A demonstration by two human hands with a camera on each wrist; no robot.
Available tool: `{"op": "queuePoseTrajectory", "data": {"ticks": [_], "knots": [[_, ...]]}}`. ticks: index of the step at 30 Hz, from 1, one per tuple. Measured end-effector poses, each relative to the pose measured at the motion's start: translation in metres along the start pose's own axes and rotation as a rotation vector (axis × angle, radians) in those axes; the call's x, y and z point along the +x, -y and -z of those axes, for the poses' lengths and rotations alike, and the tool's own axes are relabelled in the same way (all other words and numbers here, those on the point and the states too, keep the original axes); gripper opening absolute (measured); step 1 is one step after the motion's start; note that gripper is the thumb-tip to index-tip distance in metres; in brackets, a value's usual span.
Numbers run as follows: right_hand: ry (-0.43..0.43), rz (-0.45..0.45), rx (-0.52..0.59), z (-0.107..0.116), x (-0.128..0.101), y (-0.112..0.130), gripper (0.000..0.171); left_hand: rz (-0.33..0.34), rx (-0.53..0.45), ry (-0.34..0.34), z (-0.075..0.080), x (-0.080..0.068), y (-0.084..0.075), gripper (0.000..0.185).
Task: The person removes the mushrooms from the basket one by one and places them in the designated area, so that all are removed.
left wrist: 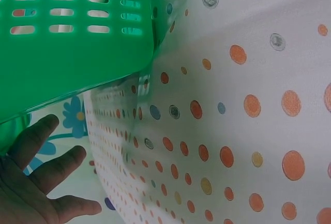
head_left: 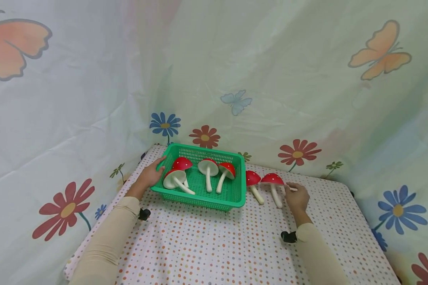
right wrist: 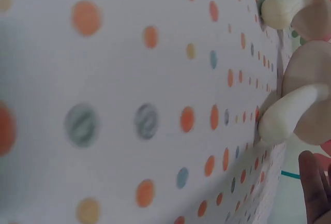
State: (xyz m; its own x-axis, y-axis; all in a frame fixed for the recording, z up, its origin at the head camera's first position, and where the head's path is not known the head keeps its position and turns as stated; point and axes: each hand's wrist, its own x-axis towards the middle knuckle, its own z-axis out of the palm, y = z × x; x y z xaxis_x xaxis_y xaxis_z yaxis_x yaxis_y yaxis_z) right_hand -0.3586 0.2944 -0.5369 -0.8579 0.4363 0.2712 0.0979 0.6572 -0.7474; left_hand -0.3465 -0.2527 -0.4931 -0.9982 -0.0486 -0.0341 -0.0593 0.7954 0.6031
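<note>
A green plastic basket stands on the dotted tablecloth and holds several red-capped toy mushrooms with white stems. My left hand rests against the basket's left wall, thumb by the rim. In the left wrist view its straight, spread fingers lie beside the basket. Two more mushrooms lie on the cloth right of the basket, one close to it and one further right. My right hand sits just right of that second mushroom, fingers loose and holding nothing.
The table wears a white cloth with coloured dots; its right edge and left edge drop off near my arms. A pale curtain printed with flowers and butterflies closes in the back and both sides.
</note>
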Motion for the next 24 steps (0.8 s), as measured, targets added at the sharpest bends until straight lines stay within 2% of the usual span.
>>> {"op": "queuePoseTrajectory", "data": {"ticks": [4, 7, 11, 13, 16, 19, 21, 24], "knots": [[-0.032, 0.016, -0.006, 0.008, -0.003, 0.003, 0.032, 0.001, -0.006, 0.002, -0.001, 0.0, 0.0, 0.054], [-0.088, 0.044, 0.039, 0.01, -0.007, 0.012, 0.033, 0.003, -0.008, 0.001, -0.001, 0.001, 0.0, 0.054], [-0.144, 0.142, 0.128, 0.004, -0.012, 0.036, 0.029, 0.0, 0.002, -0.001, 0.0, 0.001, 0.002, 0.054], [-0.139, 0.202, 0.172, 0.0, -0.015, 0.052, 0.028, 0.0, 0.002, 0.0, 0.0, 0.001, 0.003, 0.054], [-0.078, 0.293, 0.226, -0.007, -0.021, 0.078, 0.026, 0.004, 0.0, 0.003, 0.0, 0.001, 0.003, 0.054], [0.037, 0.344, 0.262, -0.017, -0.027, 0.105, 0.025, 0.013, -0.006, 0.003, 0.0, 0.0, 0.002, 0.054], [0.13, 0.348, 0.287, -0.024, -0.031, 0.121, 0.025, 0.016, -0.006, 0.002, 0.0, 0.0, 0.002, 0.054], [0.263, 0.305, 0.287, -0.035, -0.036, 0.141, 0.027, 0.012, -0.01, 0.003, -0.001, 0.001, 0.001, 0.054]]}}
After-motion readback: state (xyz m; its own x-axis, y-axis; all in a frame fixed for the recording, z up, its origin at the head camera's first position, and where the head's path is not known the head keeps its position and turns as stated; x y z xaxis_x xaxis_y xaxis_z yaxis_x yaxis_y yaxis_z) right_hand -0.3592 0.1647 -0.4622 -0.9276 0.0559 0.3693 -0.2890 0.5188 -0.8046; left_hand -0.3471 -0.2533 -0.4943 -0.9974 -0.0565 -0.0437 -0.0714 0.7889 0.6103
